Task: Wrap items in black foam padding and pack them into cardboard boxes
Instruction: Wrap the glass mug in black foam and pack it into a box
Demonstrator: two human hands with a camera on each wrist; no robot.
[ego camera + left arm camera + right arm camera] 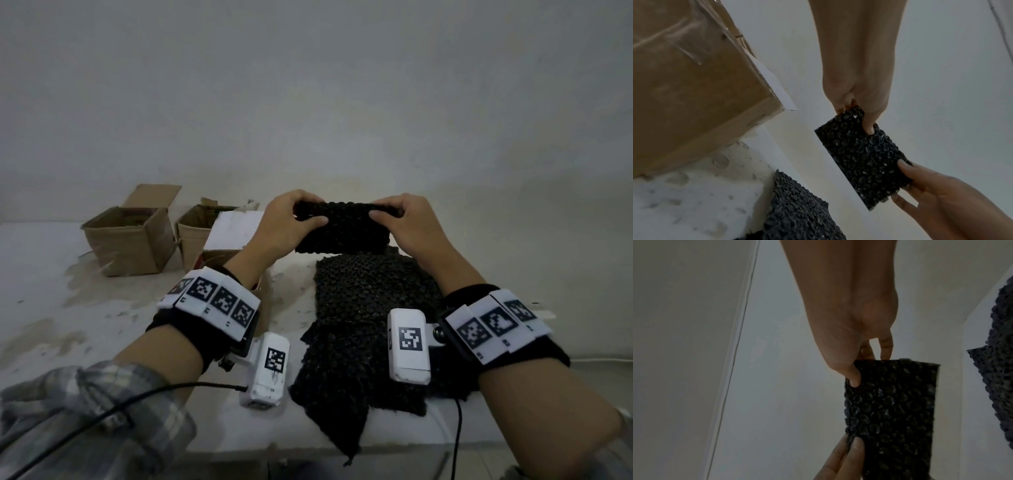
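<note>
A black bubbled foam piece [342, 228] is held up above the table, folded over along its top edge. My left hand [310, 212] pinches its left end between thumb and fingers. My right hand [383, 210] pinches the right end the same way. The left wrist view shows the foam piece [863, 155] with my left thumb pressed on one corner and the right hand [920, 186] at the opposite end. In the right wrist view the foam piece [890, 410] hangs below my right thumb. Whether anything lies inside the fold is hidden.
A stack of black foam sheets [370, 308] lies on the white table [51, 274], reaching over its near edge. Two open cardboard boxes [130, 236] [193, 233] stand at the back left, and a white-flapped box [236, 233] sits beside my left forearm. A plain wall rises behind.
</note>
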